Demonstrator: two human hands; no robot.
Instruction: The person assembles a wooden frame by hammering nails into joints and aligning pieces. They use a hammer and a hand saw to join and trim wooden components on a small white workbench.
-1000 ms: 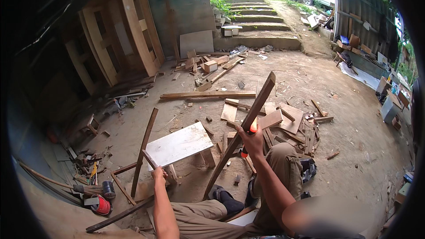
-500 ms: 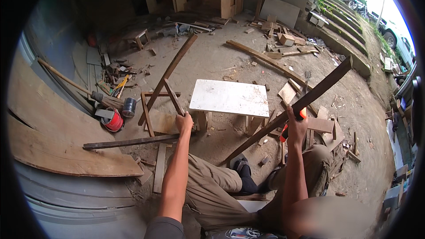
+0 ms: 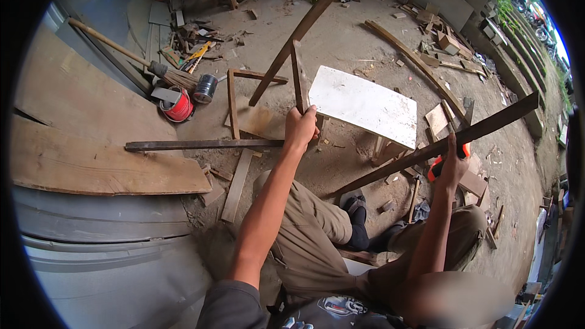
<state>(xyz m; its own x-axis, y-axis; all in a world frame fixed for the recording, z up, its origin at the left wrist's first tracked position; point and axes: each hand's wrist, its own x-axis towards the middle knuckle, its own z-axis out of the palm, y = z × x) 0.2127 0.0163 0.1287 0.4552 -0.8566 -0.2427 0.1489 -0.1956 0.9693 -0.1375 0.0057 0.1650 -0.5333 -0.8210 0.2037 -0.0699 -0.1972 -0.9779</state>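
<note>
My left hand (image 3: 301, 127) is closed round a wooden bar (image 3: 298, 73), part of what looks like a frame of joined wooden bars. A long bar (image 3: 304, 30) slants up beside it, and a dark strip (image 3: 207, 145) runs left from behind my wrist. I cannot tell whether all these are joined. In my right hand (image 3: 452, 163) are a long dark wooden beam (image 3: 499, 120) and a hand saw with an orange-and-black handle (image 3: 435, 170). The beam slopes down to the left, towards my foot. Between the hands stands a low white-topped bench (image 3: 368, 100).
A broom (image 3: 109, 42), a red bucket (image 3: 177, 108) and a dark can (image 3: 206, 88) stand at the left, behind a wide board (image 3: 97, 158). Offcuts (image 3: 454, 45) and a long plank (image 3: 414, 61) lie on the dirt floor. Steps (image 3: 518, 61) rise at the far right.
My view has turned left and down, so the bench and floor appear farther right. The beam in my right hand lies at a flatter slope. Both hands keep their hold.
</note>
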